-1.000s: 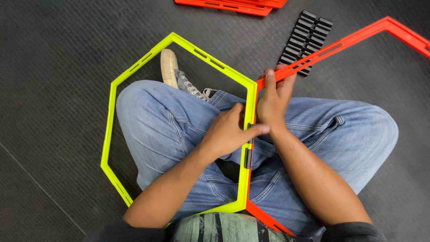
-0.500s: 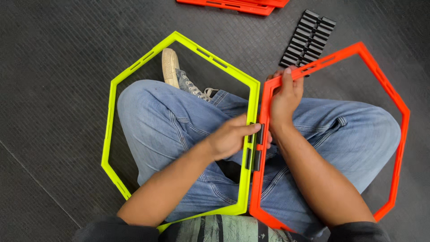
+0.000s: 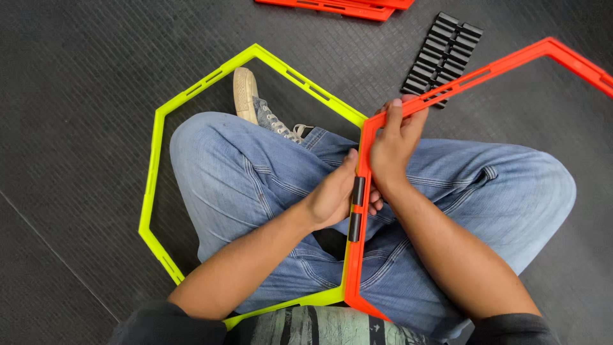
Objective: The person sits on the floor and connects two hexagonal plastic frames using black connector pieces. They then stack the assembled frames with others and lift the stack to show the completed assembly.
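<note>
My left hand (image 3: 335,198) has its grip closed on the black clip (image 3: 358,191) joining yellow hexagon (image 3: 153,166) and orange hexagon (image 3: 485,67); my right hand (image 3: 393,144) grips the orange edge.

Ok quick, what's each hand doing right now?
Left hand: closed on the black clip joining the hexagon frames.
Right hand: gripping the orange hexagon frame.

The yellow hexagon (image 3: 153,166) and the orange hexagon (image 3: 361,160) look like hard plastic — smooth, with a slight sheen. The black clips (image 3: 355,207) joining them are matt plastic, as are the spare clips (image 3: 442,50) on the floor (image 3: 76,76), which is dark, rough, textured matting. The jeans (image 3: 255,185) are soft, faded blue denim — the shoe (image 3: 252,102) is worn canvas with a pale rubber sole.
</note>
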